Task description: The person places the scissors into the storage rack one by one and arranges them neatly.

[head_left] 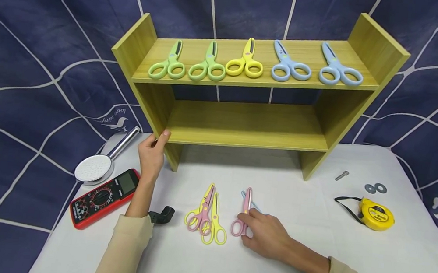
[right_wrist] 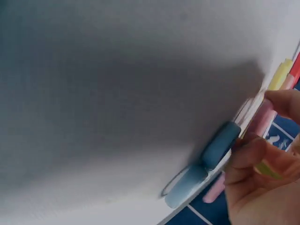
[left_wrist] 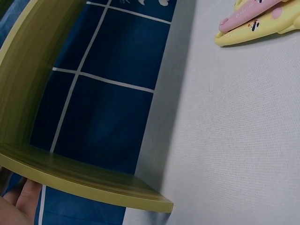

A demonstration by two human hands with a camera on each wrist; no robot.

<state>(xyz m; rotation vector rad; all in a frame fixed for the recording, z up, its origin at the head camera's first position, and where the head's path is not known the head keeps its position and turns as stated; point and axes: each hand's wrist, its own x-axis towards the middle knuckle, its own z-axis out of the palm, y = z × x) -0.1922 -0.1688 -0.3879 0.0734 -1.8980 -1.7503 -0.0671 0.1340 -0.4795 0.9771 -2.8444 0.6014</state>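
While my left hand (head_left: 152, 153) steadies the wooden shelf (head_left: 243, 125) by its left upright, fingers curled round the edge, my right hand (head_left: 263, 233) rests on the white table (head_left: 311, 242) with its fingers closing on the pink scissors (head_left: 244, 211). They lie flat atop a blue pair (right_wrist: 206, 164), just right of a pink-and-yellow cluster (head_left: 206, 216). I judge a clean pick needs pinching the pink handles only, lifting straight up so the blue pair stays down, and keeping the shelf braced.
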